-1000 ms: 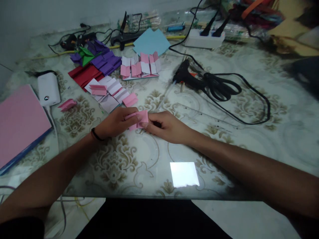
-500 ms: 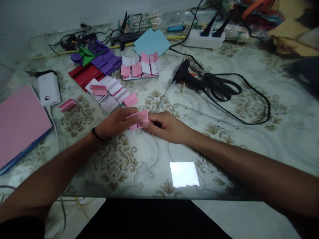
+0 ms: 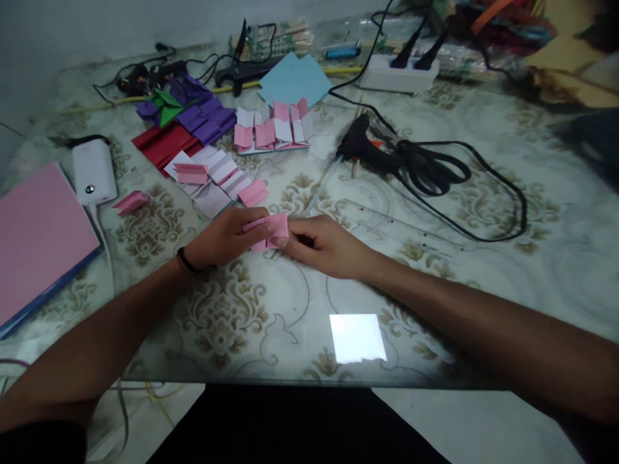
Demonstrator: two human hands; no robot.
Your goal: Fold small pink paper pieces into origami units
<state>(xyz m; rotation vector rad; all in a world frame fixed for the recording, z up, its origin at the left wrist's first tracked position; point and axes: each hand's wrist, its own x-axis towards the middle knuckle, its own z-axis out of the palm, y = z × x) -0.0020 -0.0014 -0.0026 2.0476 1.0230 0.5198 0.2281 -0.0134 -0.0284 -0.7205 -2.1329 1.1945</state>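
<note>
Between my two hands is a small folded piece of pink paper, its fold lines partly covered by my fingers. My left hand pinches its left part, thumb lying across the front. At the right end, my right hand grips the edge between thumb and fingers. Just beyond my left hand lie folded white and pink paper pieces, with a loose pink folded piece at their right end. Another pink folded piece rests by itself to the left.
A black glue gun with a coiled cord lies at right, beside a clear ruler. Behind are a power strip, light blue paper and purple folded paper. At left are a white power bank and pink sheets.
</note>
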